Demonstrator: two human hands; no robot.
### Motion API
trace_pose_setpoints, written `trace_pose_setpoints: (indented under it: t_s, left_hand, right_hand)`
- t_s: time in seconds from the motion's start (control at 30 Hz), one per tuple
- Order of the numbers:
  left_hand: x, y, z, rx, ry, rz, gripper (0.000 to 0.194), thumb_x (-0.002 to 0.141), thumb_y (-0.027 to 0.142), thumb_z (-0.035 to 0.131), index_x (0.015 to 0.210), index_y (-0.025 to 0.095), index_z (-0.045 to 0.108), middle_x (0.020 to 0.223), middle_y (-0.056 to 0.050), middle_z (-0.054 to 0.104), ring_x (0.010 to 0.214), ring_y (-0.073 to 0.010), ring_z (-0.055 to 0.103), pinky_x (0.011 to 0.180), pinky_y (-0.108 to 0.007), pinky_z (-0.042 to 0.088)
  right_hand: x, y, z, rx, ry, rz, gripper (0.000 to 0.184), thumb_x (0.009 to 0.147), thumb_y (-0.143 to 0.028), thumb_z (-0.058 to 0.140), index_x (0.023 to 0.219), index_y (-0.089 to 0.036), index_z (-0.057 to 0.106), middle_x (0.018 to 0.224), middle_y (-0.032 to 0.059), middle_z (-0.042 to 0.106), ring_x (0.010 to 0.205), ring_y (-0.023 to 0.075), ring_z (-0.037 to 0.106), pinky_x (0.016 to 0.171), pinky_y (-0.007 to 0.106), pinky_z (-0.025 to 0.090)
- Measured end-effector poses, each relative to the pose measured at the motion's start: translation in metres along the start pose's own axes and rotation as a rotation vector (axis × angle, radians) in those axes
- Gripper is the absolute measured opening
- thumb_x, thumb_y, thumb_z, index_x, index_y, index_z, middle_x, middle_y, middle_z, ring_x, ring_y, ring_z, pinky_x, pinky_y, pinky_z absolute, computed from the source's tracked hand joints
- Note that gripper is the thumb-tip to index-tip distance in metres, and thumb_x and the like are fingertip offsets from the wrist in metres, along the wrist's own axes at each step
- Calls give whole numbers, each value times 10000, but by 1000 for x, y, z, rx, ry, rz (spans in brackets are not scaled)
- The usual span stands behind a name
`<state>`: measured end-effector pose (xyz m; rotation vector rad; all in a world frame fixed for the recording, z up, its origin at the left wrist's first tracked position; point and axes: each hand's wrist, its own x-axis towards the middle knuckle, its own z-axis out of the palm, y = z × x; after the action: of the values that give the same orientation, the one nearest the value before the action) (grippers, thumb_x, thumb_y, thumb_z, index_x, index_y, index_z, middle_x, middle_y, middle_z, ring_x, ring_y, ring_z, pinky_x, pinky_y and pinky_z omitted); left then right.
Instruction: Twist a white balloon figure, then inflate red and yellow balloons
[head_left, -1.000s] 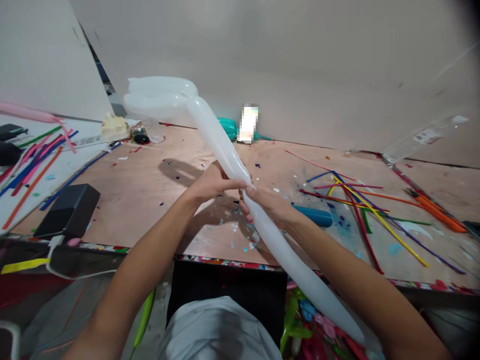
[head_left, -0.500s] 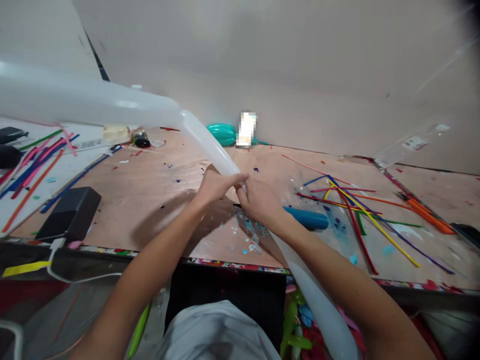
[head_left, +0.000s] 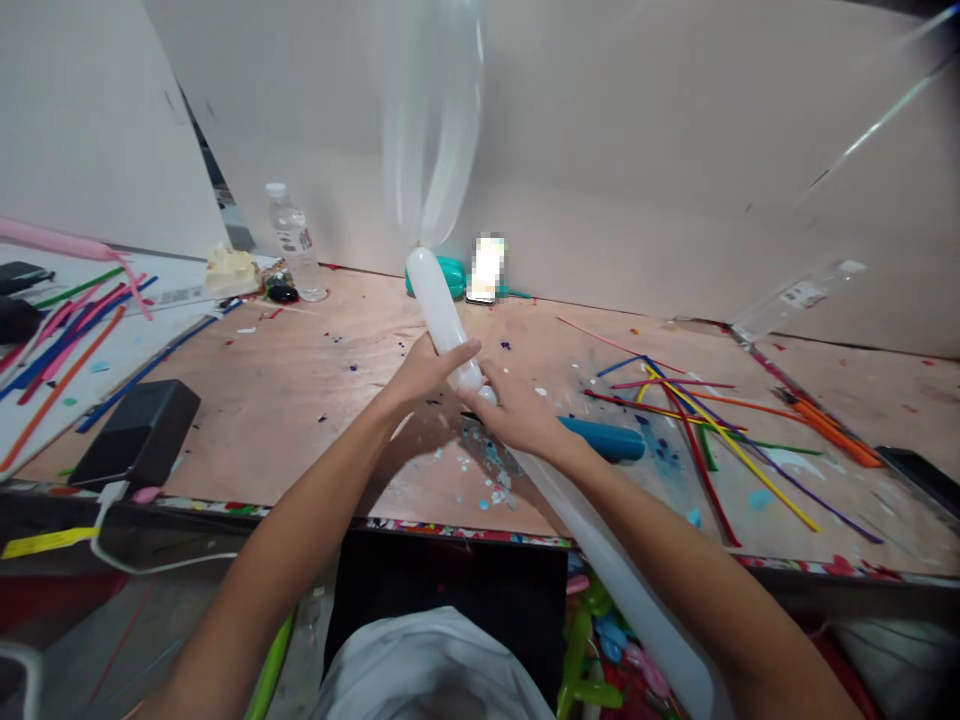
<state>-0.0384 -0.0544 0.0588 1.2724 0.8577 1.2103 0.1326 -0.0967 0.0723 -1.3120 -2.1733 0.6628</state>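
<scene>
A long white modelling balloon point(head_left: 442, 300) runs through both my hands above the table. My left hand point(head_left: 424, 378) is closed around it, thumb across the top. Just beside, my right hand point(head_left: 517, 408) grips it at a twist, where a small bubble bulges between the hands. Beyond my left hand, the balloon's far part rises as upright loops in front of the wall. Its other end passes under my right forearm towards my lap. A blue cylindrical tool point(head_left: 611, 440) lies on the table behind my right wrist, partly hidden.
Several thin uninflated balloons point(head_left: 705, 410) lie at right, near orange-handled pliers-like tools point(head_left: 836, 430) and a phone point(head_left: 922, 475). A teal balloon point(head_left: 452, 275) and blurred bright screen point(head_left: 487, 268) stand at the back. Left are a bottle point(head_left: 296, 245) and a black box point(head_left: 139, 430).
The balloon's far part has swung from the left to upright in front of the wall. A small bubble now shows at the twist between my hands. The bottle at left has come into full view.
</scene>
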Motion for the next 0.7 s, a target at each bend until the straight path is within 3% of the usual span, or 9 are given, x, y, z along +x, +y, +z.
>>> trace_pose_setpoints:
  t_s: [0.1,0.17,0.27,0.33,0.37,0.47,0.53,0.6,0.7]
  left_hand:
    - [3,3,-2,-266,-191,-27,427,665,404,782,977,157,627,924,-67,649,827,-182,611,734,-312,500]
    - [4,3,-4,-356,-181,-3,455,613,345,820,980,162,624,955,-60,646,865,-177,612,789,-315,507]
    - [5,1,-4,-315,3,19,422,556,303,859,856,149,606,796,-20,603,794,-161,604,770,-306,508]
    - [4,1,-4,-300,9,4,402,600,329,836,886,152,615,834,-41,618,846,-194,619,795,-338,512]
    - [3,2,-4,-320,-48,-4,406,637,352,809,944,161,625,920,-66,639,913,-221,625,824,-363,513]
    - [0,5,-6,-390,-217,11,449,691,390,754,1079,209,617,1167,-94,622,1079,-263,598,902,-409,499]
    - [0,5,-6,-348,-153,48,441,656,373,784,1019,192,612,1076,-77,638,1013,-234,611,876,-383,505]
    - [2,4,-7,-268,-57,74,469,612,334,821,992,187,588,944,-39,625,919,-197,609,824,-353,513]
    - [9,3,-15,-234,79,133,549,622,355,818,1082,247,537,990,-25,601,951,-194,596,807,-348,516]
  right_hand:
    - [0,3,-3,268,-216,31,474,961,-595,284,1025,-199,537,818,50,653,701,198,621,668,337,495]
    - [-1,5,-8,368,-326,119,546,949,-646,204,1003,-206,521,711,26,620,582,177,586,575,314,478]
    - [-3,4,-11,118,-136,103,503,908,-666,361,1052,-214,530,860,64,662,730,213,618,653,332,476]
    - [-5,2,-10,-44,-1,37,479,893,-639,438,1081,-212,546,971,92,667,852,247,618,734,361,468]
    - [-5,1,-9,-47,1,24,477,906,-630,417,1087,-210,553,967,93,669,864,251,618,748,367,466]
    - [-6,2,-8,145,-161,111,558,962,-621,201,1071,-210,563,791,60,666,723,222,620,674,348,474]
    - [-6,3,-10,166,-171,154,550,957,-630,218,1079,-213,556,785,52,666,701,219,615,653,341,471]
    - [-6,4,-13,50,-74,100,479,939,-607,355,1116,-208,552,931,70,679,812,232,622,717,347,468]
    - [-8,7,-22,-119,-36,5,425,938,-534,424,1116,-184,586,1068,89,663,938,247,607,815,358,446]
